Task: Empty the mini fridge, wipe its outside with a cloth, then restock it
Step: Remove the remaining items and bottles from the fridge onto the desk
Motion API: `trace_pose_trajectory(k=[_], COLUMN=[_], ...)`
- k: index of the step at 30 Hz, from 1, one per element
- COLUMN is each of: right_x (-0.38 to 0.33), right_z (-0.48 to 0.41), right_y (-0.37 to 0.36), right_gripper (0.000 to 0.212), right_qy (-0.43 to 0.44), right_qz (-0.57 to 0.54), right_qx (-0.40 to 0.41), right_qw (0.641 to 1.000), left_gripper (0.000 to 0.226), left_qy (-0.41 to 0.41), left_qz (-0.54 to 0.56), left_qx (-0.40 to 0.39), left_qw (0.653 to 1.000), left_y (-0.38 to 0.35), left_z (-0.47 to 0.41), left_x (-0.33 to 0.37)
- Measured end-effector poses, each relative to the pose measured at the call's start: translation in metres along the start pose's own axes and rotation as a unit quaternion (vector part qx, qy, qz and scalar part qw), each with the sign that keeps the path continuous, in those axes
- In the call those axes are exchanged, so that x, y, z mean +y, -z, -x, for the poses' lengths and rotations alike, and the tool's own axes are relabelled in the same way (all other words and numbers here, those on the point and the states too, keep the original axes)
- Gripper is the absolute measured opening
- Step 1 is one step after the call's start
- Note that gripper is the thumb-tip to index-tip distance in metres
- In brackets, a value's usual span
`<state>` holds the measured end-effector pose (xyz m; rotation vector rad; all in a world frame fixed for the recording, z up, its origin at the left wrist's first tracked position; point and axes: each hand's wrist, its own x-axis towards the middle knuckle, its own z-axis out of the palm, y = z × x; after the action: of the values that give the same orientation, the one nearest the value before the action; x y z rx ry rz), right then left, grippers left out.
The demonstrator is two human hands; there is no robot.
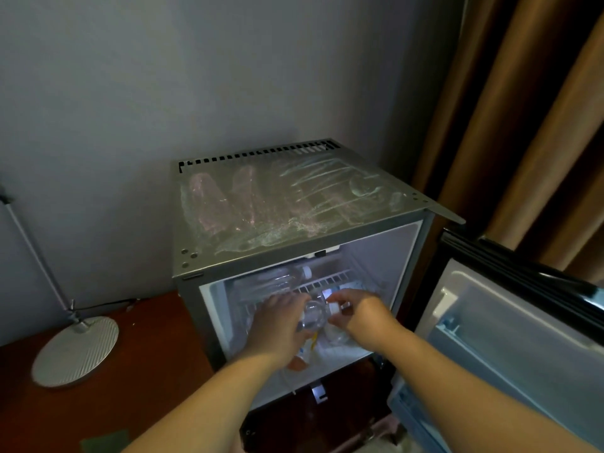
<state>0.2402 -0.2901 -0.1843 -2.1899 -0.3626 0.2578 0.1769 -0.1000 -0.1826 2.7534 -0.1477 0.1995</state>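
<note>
As fridge [209, 256] gapes, bottle [314, 317] lies in left grip [277, 328].

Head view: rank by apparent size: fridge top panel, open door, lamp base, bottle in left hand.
1. Top panel and open door: similar, door is nearer and cropped.
2. Lamp base.
3. Bottle, partly covered by the left hand.

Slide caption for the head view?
Left hand grips a clear bottle, right hand a second bottle, inside the open mini fridge.
</note>
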Motion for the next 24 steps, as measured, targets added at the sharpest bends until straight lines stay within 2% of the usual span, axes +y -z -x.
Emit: trace_pose_trajectory(k=[9,12,16,20,24], right_x=[0.014,0.007,-0.014,-0.036,-0.054], right_z=[-0.003,0.001,0.015,0.031,0.045], right_y=[-0.005,0.002,0.016,0.033,0.031], right_gripper=[0.033,0.031,0.036,0.028,0.032], right_qy=[0.011,0.034,0.065,0.114,0.134], right_qz=[-0.008,-0.011,-0.024,0.017,0.045], right_qx=[-0.006,-0.001,-0.033,-0.051,-0.103], right_qw=[1.0,0.999,0.997,0.992,0.985], left_gripper=[0.059,0.054,0.054,0.069,0.06], left_qy=[0.067,0.093,0.109,0.141,0.177], left_qz=[-0.023,0.005,0.068,0.133,0.203], left_qx=[-0.014,0.001,0.041,0.059,0.071], left_qw=[0.997,0.996,0.991,0.979,0.96], left_y=[-0.009,-0.003,0.007,0.006,0.01], left_z=[0.0,0.003,0.02,0.049,0.084], left_x=[0.016,0.023,0.033,0.041,0.05])
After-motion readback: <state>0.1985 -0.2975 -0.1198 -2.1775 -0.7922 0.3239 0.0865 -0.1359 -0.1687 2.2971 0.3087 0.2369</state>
